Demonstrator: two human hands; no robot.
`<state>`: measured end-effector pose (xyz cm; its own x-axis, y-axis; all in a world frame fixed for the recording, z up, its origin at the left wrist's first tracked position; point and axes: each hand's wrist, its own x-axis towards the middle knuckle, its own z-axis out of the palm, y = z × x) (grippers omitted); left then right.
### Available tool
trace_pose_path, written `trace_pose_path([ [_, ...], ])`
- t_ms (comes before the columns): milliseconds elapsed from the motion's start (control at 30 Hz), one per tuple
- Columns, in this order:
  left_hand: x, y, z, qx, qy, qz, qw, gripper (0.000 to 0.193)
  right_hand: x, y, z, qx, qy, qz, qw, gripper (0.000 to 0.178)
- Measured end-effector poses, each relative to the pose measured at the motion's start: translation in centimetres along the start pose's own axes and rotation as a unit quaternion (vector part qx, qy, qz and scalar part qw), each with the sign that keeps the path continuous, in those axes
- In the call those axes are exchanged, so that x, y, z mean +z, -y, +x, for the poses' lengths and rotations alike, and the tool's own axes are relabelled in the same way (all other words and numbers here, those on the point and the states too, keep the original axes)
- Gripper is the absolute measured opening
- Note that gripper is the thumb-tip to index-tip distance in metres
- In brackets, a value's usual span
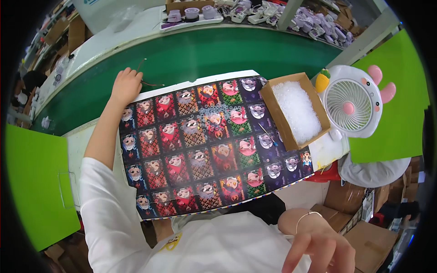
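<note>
Head view: thin wires (152, 84) are seen at far left beside the left hand (128, 85) (grip indiscernible), the right hand (321, 245) is held unclenched, seemingly empty, at near right, and small rings (214, 110) are left scattered, apparently unused, on the cartoon-printed mat (236, 157).

I wear a white shirt (227, 245) with a loose white sleeve (109, 214) at the lower left. A little yellow picture (171, 242) is on the front. A thin bracelet (309, 213) circles my right wrist (291, 221).

Wht fan (348, 108) nr grn panel (403, 123)
</note>
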<state>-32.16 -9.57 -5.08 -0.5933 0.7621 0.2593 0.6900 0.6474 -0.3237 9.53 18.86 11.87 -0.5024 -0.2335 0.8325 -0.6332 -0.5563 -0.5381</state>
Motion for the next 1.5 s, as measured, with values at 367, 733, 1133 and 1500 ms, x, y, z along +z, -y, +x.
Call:
trace_pose_path([
  [367, -1.6, -2.1, -4.0, -0.206, -0.161, -0.101, 0.96, 0.047, -2.8, -1.1, -3.4, 0.332, -0.089, -0.319, 0.883, 0.044],
  [733, -1.2, -8.9, -16.2, -0.368, 0.011, -0.143, 0.919, 0.059, -11.6, -14.7, -7.2, 0.327, -0.251, -0.563, 0.717, 0.016],
  [1133, -1.6, -9.7, -15.9, -0.358, -0.003, -0.129, 0.925, 0.056, -15.6, -16.5, -11.0, 0.363, -0.301, -0.503, 0.725, 0.004],
  [1500, -10.1, -16.0, -11.2, -0.128, -0.014, -0.316, 0.94, 0.057, -14.9, -16.2, -10.9, 0.36, -0.256, -0.509, 0.739, 0.004],
])
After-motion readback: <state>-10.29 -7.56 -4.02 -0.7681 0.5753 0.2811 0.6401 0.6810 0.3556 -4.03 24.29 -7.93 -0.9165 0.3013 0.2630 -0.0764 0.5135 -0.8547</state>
